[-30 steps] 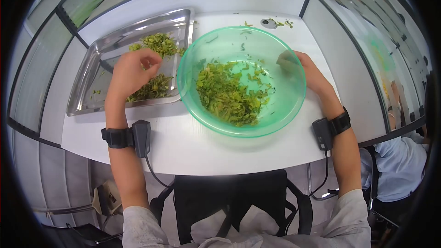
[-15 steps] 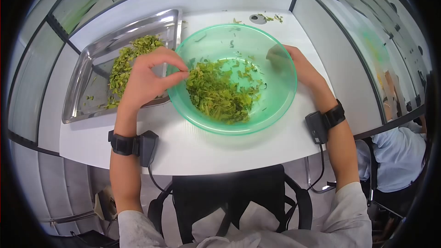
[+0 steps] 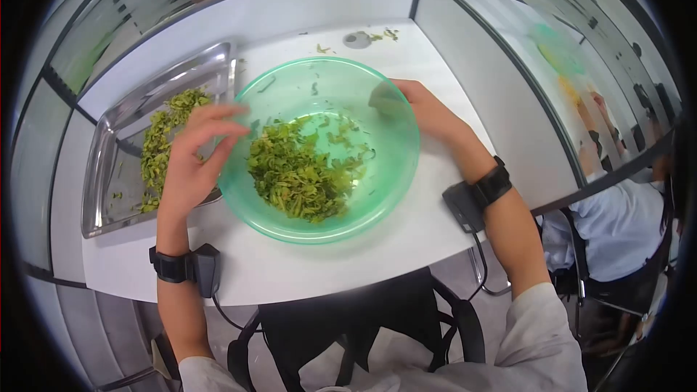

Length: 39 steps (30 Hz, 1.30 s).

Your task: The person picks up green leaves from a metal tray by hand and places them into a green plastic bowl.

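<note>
A translucent green bowl [image 3: 392, 196] stands on the white table with a heap of chopped green leaves [image 3: 298, 170] inside, mostly at its left and bottom. My left hand [image 3: 200, 152] is over the bowl's left rim, fingers apart and slightly blurred, with nothing visible between them. At the bowl's upper right edge is my right hand [image 3: 417, 109]; its fingertips show only through the bowl wall, curled against the outside. Left of the bowl, partly behind my left hand, a metal tray [image 3: 98, 203] holds more chopped leaves [image 3: 163, 138].
Small leaf scraps [image 3: 385, 34] lie near a round grommet [image 3: 357, 40] at the back of the white table [image 3: 268, 279]. Partition panels enclose the back and sides. A person in a light shirt [image 3: 617, 232] sits beyond the right panel. Straps with black devices are on both my wrists.
The view has shifted, so bowl and tray appear further left and lower. My left hand's thumb and fingers, pinched at the rim before, have parted. My right hand remains at the bowl.
</note>
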Tool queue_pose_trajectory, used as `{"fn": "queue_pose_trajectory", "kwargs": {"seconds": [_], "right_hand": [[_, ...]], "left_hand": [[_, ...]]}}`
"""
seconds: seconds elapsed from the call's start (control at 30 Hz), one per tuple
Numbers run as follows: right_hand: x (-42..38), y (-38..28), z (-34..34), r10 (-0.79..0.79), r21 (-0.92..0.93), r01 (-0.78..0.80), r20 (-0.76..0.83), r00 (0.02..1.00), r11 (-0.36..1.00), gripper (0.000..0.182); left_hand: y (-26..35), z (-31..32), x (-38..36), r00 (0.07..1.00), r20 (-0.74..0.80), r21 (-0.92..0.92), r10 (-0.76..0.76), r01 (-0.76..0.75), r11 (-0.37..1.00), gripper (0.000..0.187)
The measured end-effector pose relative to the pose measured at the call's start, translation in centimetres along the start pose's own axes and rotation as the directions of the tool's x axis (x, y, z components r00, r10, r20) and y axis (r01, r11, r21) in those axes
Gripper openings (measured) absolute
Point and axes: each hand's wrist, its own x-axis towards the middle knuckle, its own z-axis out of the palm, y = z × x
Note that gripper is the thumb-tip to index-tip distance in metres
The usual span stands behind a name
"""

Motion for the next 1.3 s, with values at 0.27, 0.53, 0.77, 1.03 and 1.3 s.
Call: {"fn": "queue_pose_trajectory", "kwargs": {"seconds": [0.27,0.53,0.77,1.03,1.3], "right_hand": [[0.3,0.6,0.1,0.031,0.073,-0.032,0.019,0.999,0.997,0.028],[-0.1,-0.3,0.1,0.087,-0.010,-0.088,-0.067,0.994,0.996,0.028],[0.0,0.1,-0.2,0.108,-0.037,-0.110,-0.067,0.992,0.993,0.025],[0.0,0.2,-0.1,0.110,-0.019,-0.112,-0.093,0.990,0.993,0.023],[-0.1,0.1,-0.2,0.106,-0.021,-0.108,-0.068,0.992,0.994,0.025]], "left_hand": [[-4.9,-7.3,-3.4,0.921,0.092,0.275,-0.379,0.343,0.898,0.032],[-3.2,-5.5,-2.8,0.840,0.180,0.478,-0.511,0.380,0.792,0.018],[-3.5,-5.6,-2.7,0.948,-0.006,0.509,-0.319,0.278,0.815,0.013],[-1.5,-5.6,-1.9,0.917,-0.142,0.491,-0.373,0.392,0.778,0.012],[0.8,-1.7,-0.3,0.989,0.032,0.080,0.142,-0.145,0.986,0.025]]}}
